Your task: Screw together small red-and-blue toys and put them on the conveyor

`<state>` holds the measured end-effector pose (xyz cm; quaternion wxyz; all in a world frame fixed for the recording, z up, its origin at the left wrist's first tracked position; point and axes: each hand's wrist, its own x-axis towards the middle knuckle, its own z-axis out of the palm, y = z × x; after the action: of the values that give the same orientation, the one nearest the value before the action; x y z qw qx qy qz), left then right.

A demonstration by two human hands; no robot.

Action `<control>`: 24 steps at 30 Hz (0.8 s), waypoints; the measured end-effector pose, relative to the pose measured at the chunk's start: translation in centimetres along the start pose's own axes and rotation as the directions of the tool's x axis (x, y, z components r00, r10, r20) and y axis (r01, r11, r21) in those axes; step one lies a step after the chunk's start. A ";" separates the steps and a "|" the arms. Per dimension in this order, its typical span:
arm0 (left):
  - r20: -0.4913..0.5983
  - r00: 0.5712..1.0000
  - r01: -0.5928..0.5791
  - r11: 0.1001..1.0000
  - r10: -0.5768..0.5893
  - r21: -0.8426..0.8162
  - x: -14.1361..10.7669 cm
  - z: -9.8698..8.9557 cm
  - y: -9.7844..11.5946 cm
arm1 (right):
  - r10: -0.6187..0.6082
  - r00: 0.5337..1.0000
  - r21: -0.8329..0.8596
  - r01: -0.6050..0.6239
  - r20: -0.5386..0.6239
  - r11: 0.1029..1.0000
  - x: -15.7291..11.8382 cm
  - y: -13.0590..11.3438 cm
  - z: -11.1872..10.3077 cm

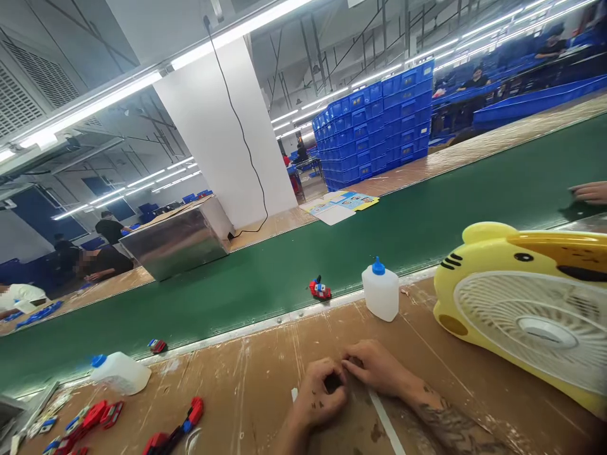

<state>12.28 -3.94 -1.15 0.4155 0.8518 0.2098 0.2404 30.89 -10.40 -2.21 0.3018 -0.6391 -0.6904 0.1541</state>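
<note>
My left hand (318, 393) rests on the brown worktop (256, 373), its fingers loosely curled and the thumb apart from them. No object shows in its gap. Close beside it, my right hand (374, 366) lies on the worktop with bent fingers reaching toward the left hand; it holds nothing visible. Ahead of the hands stands a white bottle with a blue cap (380, 292). A small red, white and blue toy vehicle (320, 289) sits at the near edge of the green conveyor belt (265, 272). Pale strips lie on the worktop near the hands.
A yellow animal-shaped fan (521, 316) stands at right. Toward the left are a second bottle (122, 373), another toy piece (157, 345) and several red toy parts (95, 417). Beyond the belt are flat printed cardboard (339, 206) and stacked blue crates (374, 129). Another person's hand (590, 192) shows at far right.
</note>
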 end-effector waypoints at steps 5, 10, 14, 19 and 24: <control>0.001 1.000 -0.031 0.999 0.031 -0.020 0.1 0.0 -0.2 | 0.007 1.000 0.037 -0.008 0.017 0.999 0.1 -0.2 -0.2; 0.004 0.998 -0.056 0.998 0.057 -0.031 0.1 0.2 -0.8 | 0.018 1.000 0.057 -0.019 0.020 0.998 0.2 0.0 -0.1; -0.008 0.999 -0.036 0.999 0.036 -0.003 0.1 0.2 -0.7 | 0.024 1.000 0.054 -0.025 0.014 0.998 0.2 0.1 0.0; 0.005 0.999 -0.035 0.999 0.035 -0.009 0.0 0.2 -0.6 | 0.018 1.000 0.066 -0.018 0.012 0.998 0.1 0.0 0.0; 0.013 0.999 -0.048 0.999 0.048 -0.003 0.1 0.2 -0.6 | 0.015 1.000 0.099 -0.016 0.013 0.995 0.0 0.0 -0.1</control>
<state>12.36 -3.69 -1.70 0.4120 0.8577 0.1863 0.2448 30.99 -10.40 -2.14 0.3276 -0.6278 -0.6788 0.1943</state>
